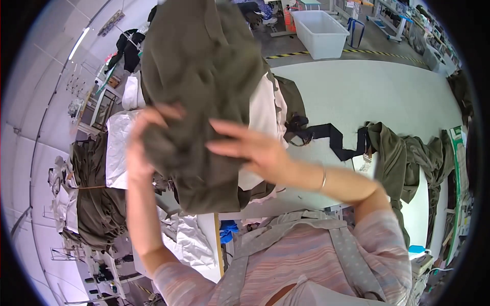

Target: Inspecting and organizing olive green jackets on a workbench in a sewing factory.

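A large olive-green cloth garment (204, 66) fills the middle of the view, raised in front of me and blurred in places. At its left edge my left hand (140, 143) is closed on the cloth, smeared by motion, with its fingertips over a fold. My right hand (255, 150) lies against the near right side of the garment, fingers stretched and apart. Under and beside it shows a pale pinkish-white cloth (261, 115). A black strap (326, 131) runs from this pile across the pale table (347, 92).
More olive cloth (403, 158) lies at the table's right side. To the left, bundled olive pieces (94, 188) hang beside a white sheet (116, 148). White crumpled fabric (191, 242) lies below. A white plastic bin (320, 33) stands on the floor beyond the table.
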`<state>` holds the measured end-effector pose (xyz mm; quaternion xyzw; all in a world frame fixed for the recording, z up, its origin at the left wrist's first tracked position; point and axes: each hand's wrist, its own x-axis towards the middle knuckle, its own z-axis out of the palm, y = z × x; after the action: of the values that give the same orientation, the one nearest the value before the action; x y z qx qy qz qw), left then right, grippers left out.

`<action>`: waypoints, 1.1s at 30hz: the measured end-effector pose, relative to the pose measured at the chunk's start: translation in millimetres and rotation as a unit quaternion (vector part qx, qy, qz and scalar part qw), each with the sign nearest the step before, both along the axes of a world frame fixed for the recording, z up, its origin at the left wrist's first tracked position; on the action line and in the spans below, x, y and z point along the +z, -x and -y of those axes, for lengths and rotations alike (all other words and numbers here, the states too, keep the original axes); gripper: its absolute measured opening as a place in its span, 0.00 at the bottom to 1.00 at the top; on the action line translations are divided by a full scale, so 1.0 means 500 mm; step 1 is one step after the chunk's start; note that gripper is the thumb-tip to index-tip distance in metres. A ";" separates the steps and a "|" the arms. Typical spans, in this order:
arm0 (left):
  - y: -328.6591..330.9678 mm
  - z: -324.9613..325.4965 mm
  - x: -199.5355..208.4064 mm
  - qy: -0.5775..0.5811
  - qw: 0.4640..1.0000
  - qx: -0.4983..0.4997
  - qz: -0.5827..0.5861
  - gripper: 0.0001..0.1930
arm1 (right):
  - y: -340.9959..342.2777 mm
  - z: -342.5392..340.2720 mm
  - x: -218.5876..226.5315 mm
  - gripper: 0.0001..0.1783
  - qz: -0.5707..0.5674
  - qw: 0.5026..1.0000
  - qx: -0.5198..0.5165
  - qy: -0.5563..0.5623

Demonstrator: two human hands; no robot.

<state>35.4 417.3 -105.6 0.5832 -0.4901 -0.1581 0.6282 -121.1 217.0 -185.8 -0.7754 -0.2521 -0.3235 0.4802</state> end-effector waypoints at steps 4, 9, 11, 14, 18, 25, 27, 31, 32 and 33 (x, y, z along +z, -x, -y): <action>0.025 -0.077 -0.133 -0.238 0.965 -0.081 0.080 0.20 | 0.072 -0.025 -0.182 0.37 -0.118 0.993 -0.003 -0.010; -0.046 -0.085 -0.067 -0.163 0.976 0.055 -0.132 0.23 | 0.101 -0.022 -0.167 0.36 -0.152 0.987 -0.031 -0.037; -0.077 -0.015 -0.028 -0.164 0.968 0.192 0.009 0.29 | 0.096 -0.033 -0.155 0.35 -0.122 0.989 -0.044 -0.066; -0.095 0.139 0.005 -0.191 0.922 0.203 0.271 0.34 | 0.120 -0.062 -0.103 0.36 -0.083 0.987 -0.015 -0.136; -0.189 0.234 -0.125 -0.406 0.751 0.249 0.457 0.35 | 0.115 -0.082 -0.162 0.32 -0.108 0.984 -0.010 -0.140; -0.268 0.248 -0.199 -0.442 0.677 0.213 0.548 0.33 | 0.340 0.134 -0.485 0.12 -0.357 0.911 -0.204 0.028; -0.219 0.315 -0.074 -0.580 0.595 0.128 0.541 0.31 | 0.450 0.219 -0.512 0.10 -0.433 0.837 -0.315 -0.114; 0.112 0.572 0.003 -0.328 0.590 0.016 0.737 0.28 | 0.590 0.320 -0.569 0.10 -0.384 0.689 -0.501 -0.355; 0.232 0.660 -0.024 -0.294 0.609 -0.049 0.736 0.28 | 0.619 0.339 -0.577 0.10 -0.382 0.683 -0.509 -0.358; 0.296 0.724 -0.092 -0.271 0.652 -0.143 0.693 0.32 | 0.641 0.353 -0.579 0.11 -0.353 0.652 -0.540 -0.398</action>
<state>-112.4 55.2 -151.4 0.5902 -0.7958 0.0786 -0.1104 -441.5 40.6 -475.4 -0.5647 0.5528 -0.2971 0.5360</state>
